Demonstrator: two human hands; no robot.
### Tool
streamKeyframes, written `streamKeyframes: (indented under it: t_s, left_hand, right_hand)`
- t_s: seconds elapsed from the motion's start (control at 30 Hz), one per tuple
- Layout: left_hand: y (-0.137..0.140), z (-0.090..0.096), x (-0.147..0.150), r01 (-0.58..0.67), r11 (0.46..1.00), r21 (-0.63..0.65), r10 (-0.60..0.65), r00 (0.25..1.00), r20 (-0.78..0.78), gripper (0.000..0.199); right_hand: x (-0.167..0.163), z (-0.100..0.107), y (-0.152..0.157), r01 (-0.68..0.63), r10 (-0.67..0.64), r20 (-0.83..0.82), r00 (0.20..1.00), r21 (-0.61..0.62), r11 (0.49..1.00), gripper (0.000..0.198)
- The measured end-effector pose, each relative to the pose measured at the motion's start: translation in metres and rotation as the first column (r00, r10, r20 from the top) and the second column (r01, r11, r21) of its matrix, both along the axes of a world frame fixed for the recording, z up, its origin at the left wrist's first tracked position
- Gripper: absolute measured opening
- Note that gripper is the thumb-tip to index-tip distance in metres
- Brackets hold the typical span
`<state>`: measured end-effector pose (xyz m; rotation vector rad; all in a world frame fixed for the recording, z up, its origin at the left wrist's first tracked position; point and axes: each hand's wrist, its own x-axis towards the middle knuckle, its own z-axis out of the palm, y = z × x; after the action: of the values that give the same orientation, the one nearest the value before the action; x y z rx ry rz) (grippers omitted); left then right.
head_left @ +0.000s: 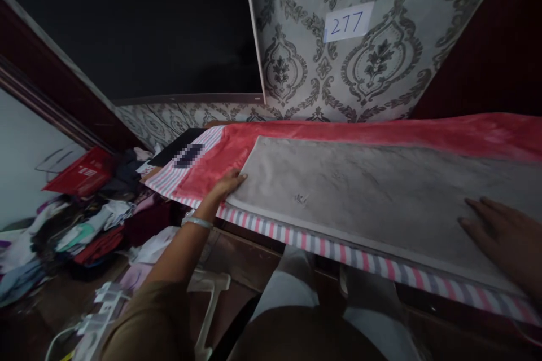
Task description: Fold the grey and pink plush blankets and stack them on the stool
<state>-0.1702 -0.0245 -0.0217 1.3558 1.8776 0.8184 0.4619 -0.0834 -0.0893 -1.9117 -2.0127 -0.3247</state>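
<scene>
A grey plush cloth (330, 180) with a small dark motif lies spread flat over a red plush blanket (339, 130). Below its front edge shows a striped pink, grey and white border (322, 243). My left hand (230, 183), with a bangle at the wrist, rests at the left edge of the grey cloth, where it meets the red fabric. Its fingers look extended, though their undersides are hidden. Farther right, my right hand (502, 231) lies on the grey cloth with fingers spread, holding nothing.
A large dark screen (169, 28) hangs over the surface's left part. Patterned wallpaper carries a paper marked 277 (349, 21). On the left are heaped clothes (97, 231), a red basket (84, 172) and a white power strip (101, 313). A pale plastic stool (212, 287) stands below.
</scene>
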Motion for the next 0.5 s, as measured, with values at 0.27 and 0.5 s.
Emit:
streamKeyframes:
  t_s: [0.27,0.5]
  left_hand:
    - [-0.043,-0.004,0.001,-0.110,0.989,0.099,0.088,0.976,0.198,0.040]
    - [-0.044,-0.001,0.009,-0.155,0.978,0.142,0.108,0.951,0.290,0.049]
  right_hand:
    - [-0.114,0.036,-0.030,-0.393,0.420,-0.245,0.874,0.153,0.907,0.047]
    - [-0.185,0.022,-0.040,-0.658,0.671,-0.184,0.718,0.136,0.741,0.030]
